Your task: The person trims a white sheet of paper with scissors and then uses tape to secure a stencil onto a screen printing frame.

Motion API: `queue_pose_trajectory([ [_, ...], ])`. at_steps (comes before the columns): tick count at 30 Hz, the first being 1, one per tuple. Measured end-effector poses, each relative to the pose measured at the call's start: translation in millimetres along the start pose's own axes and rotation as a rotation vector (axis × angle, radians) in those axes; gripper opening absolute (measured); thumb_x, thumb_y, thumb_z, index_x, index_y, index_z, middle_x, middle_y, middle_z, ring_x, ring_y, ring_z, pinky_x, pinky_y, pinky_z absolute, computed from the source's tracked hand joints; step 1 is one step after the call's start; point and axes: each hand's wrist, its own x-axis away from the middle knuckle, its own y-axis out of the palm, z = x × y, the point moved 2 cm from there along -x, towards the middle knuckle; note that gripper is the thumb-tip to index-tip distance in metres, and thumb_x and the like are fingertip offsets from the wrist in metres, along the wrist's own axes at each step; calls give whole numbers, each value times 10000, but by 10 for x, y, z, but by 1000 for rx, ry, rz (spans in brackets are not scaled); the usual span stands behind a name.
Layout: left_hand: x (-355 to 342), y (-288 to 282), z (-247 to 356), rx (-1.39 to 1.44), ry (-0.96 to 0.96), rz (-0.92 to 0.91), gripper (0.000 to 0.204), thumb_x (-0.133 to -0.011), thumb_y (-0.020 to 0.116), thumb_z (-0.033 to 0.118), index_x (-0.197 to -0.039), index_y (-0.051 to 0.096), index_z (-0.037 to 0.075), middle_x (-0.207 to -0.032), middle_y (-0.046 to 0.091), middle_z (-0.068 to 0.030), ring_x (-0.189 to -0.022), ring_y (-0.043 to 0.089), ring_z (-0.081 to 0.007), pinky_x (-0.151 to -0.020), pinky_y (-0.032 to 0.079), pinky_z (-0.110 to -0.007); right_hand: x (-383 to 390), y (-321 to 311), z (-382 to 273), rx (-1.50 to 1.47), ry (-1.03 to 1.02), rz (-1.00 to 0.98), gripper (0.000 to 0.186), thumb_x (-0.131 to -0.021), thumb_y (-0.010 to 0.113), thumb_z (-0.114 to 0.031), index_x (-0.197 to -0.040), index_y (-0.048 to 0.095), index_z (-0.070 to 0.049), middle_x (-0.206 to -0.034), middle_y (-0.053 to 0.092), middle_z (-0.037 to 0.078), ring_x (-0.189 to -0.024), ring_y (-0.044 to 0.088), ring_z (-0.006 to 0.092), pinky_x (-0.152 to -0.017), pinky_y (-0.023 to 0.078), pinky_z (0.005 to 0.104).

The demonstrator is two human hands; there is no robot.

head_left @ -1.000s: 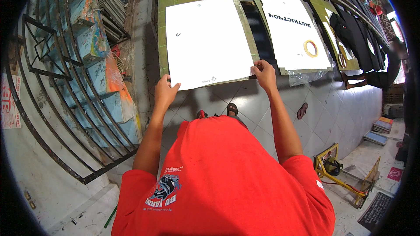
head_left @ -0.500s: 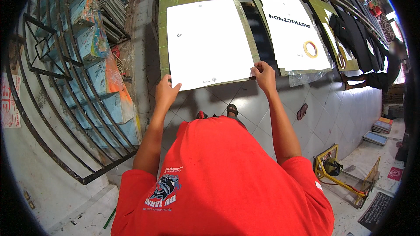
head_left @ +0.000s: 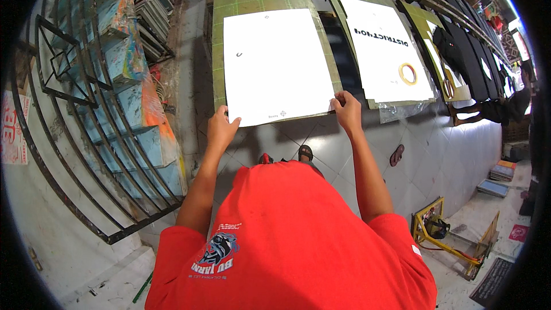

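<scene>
A large white paper sheet [head_left: 275, 69] with small registration marks lies over a greenish gridded board [head_left: 247, 1]. My left hand [head_left: 222, 129] pinches the sheet's near left corner between thumb and fingers. At the near right corner, my right hand [head_left: 347, 110] grips the sheet the same way. The near edge of the sheet reaches slightly past the board toward me. To the right, a second white sheet [head_left: 379, 60] with black lettering rests on another board, and a yellow tape roll [head_left: 407, 73] lies on it.
Scissors [head_left: 448, 87] lie on a third board beside dark garments [head_left: 453, 51]. A metal rack [head_left: 92, 138] curves along the left, next to paint-stained shelves [head_left: 138, 80]. A yellow frame stand [head_left: 430, 224] is at lower right. Another person's arm [head_left: 473, 112] shows at far right.
The whole view has shifted slightly, so the boards appear a little lower. Both hands keep their hold on the sheet's near corners, and the sheet stays about the same on the board.
</scene>
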Motion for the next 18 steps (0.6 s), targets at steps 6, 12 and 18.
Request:
queue_pose_trajectory([
  [6, -23, 57, -95, 21, 3, 12, 404, -742, 738, 194, -1056, 582, -9, -761, 679, -158, -743, 679, -316, -668, 510, -400, -3, -4, -23, 5, 5, -8, 197, -817, 674, -107, -959, 643, 25, -814, 688, 118, -720, 649, 160, -686, 503, 289],
  [12, -5, 70, -103, 27, -17, 27, 413, -738, 740, 192, -1060, 581, -12, -741, 669, -152, -719, 670, -314, -657, 503, -407, -2, -4, -39, -13, 10, -14, 199, -814, 675, -111, -958, 643, 23, -812, 688, 118, -719, 647, 158, -687, 502, 288],
  [18, 6, 54, -41, 13, -23, 13, 424, -735, 736, 193, -1073, 578, -7, -724, 663, -148, -713, 668, -312, -654, 501, -410, -11, -10, -24, -9, 12, -16, 195, -819, 670, -105, -959, 641, 27, -798, 684, 118, -712, 643, 155, -684, 500, 286],
])
